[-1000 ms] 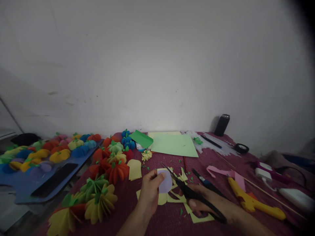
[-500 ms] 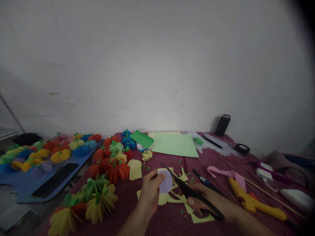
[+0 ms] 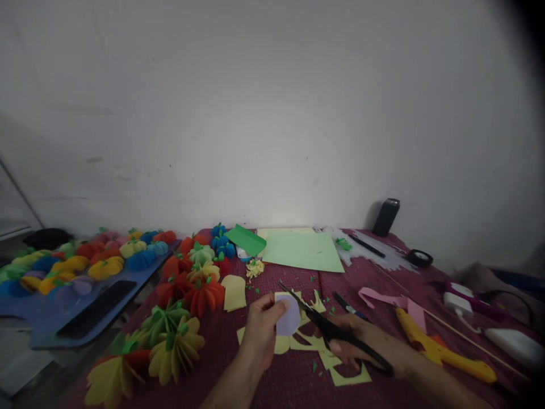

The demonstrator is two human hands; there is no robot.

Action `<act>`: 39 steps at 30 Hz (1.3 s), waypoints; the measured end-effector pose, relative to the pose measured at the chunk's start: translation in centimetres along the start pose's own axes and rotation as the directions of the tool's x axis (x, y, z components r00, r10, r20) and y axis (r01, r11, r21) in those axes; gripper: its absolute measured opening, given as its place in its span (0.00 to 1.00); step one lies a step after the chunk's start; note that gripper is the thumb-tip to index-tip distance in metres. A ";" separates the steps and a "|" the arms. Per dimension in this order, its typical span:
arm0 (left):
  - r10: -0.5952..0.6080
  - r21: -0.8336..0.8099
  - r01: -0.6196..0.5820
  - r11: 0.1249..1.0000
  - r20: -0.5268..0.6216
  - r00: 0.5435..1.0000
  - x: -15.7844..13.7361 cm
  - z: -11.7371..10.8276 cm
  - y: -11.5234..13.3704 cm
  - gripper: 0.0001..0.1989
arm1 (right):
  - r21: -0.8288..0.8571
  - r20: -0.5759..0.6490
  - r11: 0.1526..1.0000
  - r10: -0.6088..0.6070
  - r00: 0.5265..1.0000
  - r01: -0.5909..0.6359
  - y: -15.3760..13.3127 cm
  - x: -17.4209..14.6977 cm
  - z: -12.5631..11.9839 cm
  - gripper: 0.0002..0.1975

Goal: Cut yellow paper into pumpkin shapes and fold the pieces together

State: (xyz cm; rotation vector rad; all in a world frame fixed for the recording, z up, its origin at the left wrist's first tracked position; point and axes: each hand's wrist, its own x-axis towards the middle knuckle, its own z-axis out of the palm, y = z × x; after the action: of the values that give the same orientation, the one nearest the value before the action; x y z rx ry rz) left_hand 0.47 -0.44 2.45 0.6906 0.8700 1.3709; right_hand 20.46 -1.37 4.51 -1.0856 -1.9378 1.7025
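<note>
My left hand [image 3: 264, 326] pinches a pale lilac rounded paper piece [image 3: 288, 317] between thumb and fingers. A strip of pale yellow paper shows behind its upper edge. Closed round the handles of black scissors [image 3: 336, 332], my right hand [image 3: 355, 341] holds the blades pointing up and left, at the right edge of the lilac piece. Below both hands lie pale yellow paper offcuts [image 3: 351, 376] with curved cuts. A small stack of yellow rounded paper pieces [image 3: 234, 292] lies left of my left hand.
Folded-paper pumpkins [image 3: 204, 295] crowd the left side; more lie on a blue table [image 3: 46, 326] beside a black phone. Light green sheets [image 3: 302, 250] lie at the back. On the right are a yellow glue gun [image 3: 443, 355], pink strip [image 3: 383, 298], tape [image 3: 419, 258] and black can [image 3: 386, 217].
My right hand and the scissors have shifted slightly right. The lilac piece stays in my left hand, nearly in place.
</note>
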 end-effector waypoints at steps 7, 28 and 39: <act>-0.043 0.049 0.041 0.998 0.048 0.998 0.0 -0.2 -0.2 0.07 | -0.133 0.029 0.991 0.021 0.999 -0.017 -0.3 -0.4 -1.6 0.19; -0.095 0.129 0.083 0.988 0.089 0.992 -0.4 0.1 -0.1 0.06 | -0.238 0.171 0.970 -0.005 0.985 0.046 -0.7 -1.0 -2.6 0.25; -0.093 0.127 0.079 0.989 0.106 0.990 -0.3 -0.1 -0.4 0.06 | -0.135 0.182 0.991 0.001 0.983 0.024 -0.7 -0.8 -2.3 0.24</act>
State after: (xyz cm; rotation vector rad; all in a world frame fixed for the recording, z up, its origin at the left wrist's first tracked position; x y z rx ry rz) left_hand 0.56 -0.78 2.10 0.8075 0.8904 1.1982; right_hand 22.38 -0.37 5.86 -0.9921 -2.1975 1.7378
